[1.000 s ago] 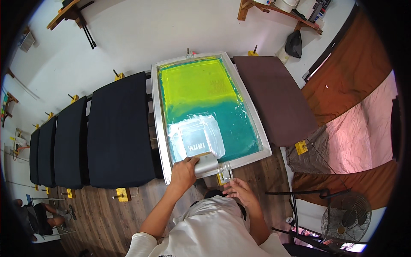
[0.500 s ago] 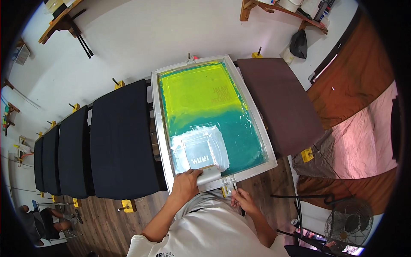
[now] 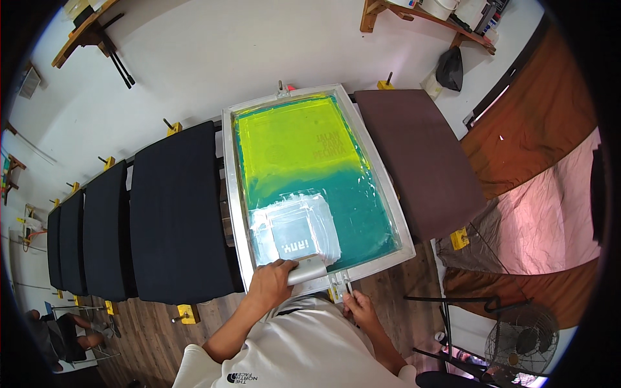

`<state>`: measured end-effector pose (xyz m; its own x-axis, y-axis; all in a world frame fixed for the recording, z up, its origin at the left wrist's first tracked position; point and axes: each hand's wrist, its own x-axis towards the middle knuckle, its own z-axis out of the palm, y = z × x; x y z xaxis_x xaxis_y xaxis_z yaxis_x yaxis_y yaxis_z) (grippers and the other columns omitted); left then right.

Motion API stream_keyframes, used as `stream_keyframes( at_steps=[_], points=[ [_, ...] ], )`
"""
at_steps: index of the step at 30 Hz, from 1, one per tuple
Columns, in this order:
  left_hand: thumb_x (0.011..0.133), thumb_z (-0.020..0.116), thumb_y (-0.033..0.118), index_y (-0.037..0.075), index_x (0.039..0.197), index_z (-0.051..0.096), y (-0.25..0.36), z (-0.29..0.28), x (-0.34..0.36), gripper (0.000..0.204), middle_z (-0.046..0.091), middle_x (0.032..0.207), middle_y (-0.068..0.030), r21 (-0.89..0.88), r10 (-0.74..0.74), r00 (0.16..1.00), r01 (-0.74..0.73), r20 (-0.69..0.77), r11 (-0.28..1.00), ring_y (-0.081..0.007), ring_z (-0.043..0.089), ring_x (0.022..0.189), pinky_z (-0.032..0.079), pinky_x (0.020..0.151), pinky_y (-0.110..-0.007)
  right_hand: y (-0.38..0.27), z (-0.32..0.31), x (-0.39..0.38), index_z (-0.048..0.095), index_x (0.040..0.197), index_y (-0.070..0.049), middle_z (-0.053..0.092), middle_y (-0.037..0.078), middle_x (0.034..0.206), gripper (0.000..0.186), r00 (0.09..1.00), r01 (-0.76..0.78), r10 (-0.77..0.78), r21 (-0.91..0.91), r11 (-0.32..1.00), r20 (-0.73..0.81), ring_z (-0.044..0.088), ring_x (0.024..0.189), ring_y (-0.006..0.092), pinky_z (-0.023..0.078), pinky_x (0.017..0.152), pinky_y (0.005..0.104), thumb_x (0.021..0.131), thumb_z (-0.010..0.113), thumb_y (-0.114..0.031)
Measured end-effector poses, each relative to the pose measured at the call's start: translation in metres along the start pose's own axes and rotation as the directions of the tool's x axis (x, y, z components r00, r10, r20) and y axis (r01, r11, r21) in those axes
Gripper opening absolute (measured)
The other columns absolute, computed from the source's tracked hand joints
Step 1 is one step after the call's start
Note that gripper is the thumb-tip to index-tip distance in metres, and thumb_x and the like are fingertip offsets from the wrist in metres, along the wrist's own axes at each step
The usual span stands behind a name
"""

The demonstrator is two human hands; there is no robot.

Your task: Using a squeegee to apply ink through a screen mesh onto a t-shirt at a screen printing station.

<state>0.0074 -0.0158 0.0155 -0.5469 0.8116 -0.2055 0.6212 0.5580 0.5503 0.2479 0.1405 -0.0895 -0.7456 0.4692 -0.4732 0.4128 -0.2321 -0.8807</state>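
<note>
A silkscreen [image 3: 304, 184] with a metal frame lies before me over the row of boards. Its teal mesh has a yellow-green area at the far end and a patch of pale ink with light lettering near me. My left hand [image 3: 270, 282] is closed round the end of a squeegee [image 3: 308, 269] with a silvery handle, at the near end of the screen by the pale ink. At the near rim, a metal clamp [image 3: 339, 284] is fastened close to the squeegee. My right hand [image 3: 360, 308] has its fingers closed on the thin metal rod of this clamp.
Black-covered boards [image 3: 176, 213] stand in a row to the left; a brown one [image 3: 419, 155] is on the right. Yellow blocks with bolts [image 3: 187, 315] stick out at their ends. A fan [image 3: 521, 338] stands lower right. A person [image 3: 68, 336] sits far left.
My right hand has risen slightly onto the clamp's rod, its fingers more tightly closed. My left hand still holds the squeegee at the near rim. The whole view has shifted slightly.
</note>
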Motion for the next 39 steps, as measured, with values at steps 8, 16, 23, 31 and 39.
stream_keyframes(
  at_steps=[8,16,23,31,39],
  points=[
    [0.071,0.074,0.005,0.006,0.117,0.066,0.009,-0.005,-0.005,0.047,0.070,0.104,-0.0160,-0.024,-0.028,1.000,0.027,-0.003,0.999,-0.0347,0.070,0.090,0.055,0.082,-0.044,-0.019,0.010,-0.007,0.051,0.082,-0.008,0.050,-0.001,0.064,0.033,0.998,-0.038,0.038,-0.020,0.999,-0.041,0.048,0.054,0.0074,0.039,0.050,0.0260,0.104,0.056,-0.031],
    [0.070,0.076,0.005,0.004,0.114,0.068,0.012,-0.004,-0.009,0.045,0.071,0.100,-0.0156,0.010,-0.003,0.998,0.004,-0.070,1.000,-0.0345,0.070,0.088,0.057,0.079,-0.042,-0.007,0.015,-0.004,0.050,0.082,-0.006,0.047,-0.002,0.060,0.033,0.993,0.036,-0.047,-0.104,0.994,-0.112,0.046,0.051,0.0067,0.037,0.047,0.0258,0.104,0.056,-0.030],
    [0.069,0.073,0.004,0.006,0.114,0.068,0.007,0.002,-0.011,0.045,0.070,0.100,-0.0147,-0.024,-0.019,0.994,0.017,-0.105,1.000,-0.0341,0.069,0.090,0.056,0.080,-0.043,0.000,0.015,-0.001,0.049,0.080,-0.007,0.047,-0.001,0.058,0.037,0.979,0.084,-0.125,-0.238,0.968,-0.160,0.046,0.049,0.0069,0.037,0.045,0.0262,0.104,0.056,-0.034],
    [0.068,0.073,0.003,0.007,0.112,0.069,0.008,0.011,-0.014,0.044,0.070,0.099,-0.0143,-0.022,-0.030,0.985,0.026,-0.171,0.999,-0.0352,0.069,0.090,0.057,0.080,-0.043,0.014,0.019,0.004,0.048,0.074,-0.006,0.046,0.000,0.056,0.045,0.907,0.190,-0.329,-0.442,0.877,-0.262,0.045,0.050,0.0091,0.036,0.046,0.0307,0.105,0.052,-0.039],
    [0.068,0.074,0.003,0.006,0.111,0.069,0.014,0.019,-0.019,0.043,0.070,0.099,-0.0146,-0.010,-0.069,0.976,0.068,-0.207,0.998,-0.0352,0.069,0.091,0.056,0.082,-0.043,-0.008,0.034,0.000,0.055,0.079,0.003,0.055,0.026,0.064,0.040,0.817,0.240,-0.453,-0.505,0.829,-0.356,0.055,0.057,0.0413,0.040,0.055,0.0481,0.102,0.056,-0.029]
  ],
)
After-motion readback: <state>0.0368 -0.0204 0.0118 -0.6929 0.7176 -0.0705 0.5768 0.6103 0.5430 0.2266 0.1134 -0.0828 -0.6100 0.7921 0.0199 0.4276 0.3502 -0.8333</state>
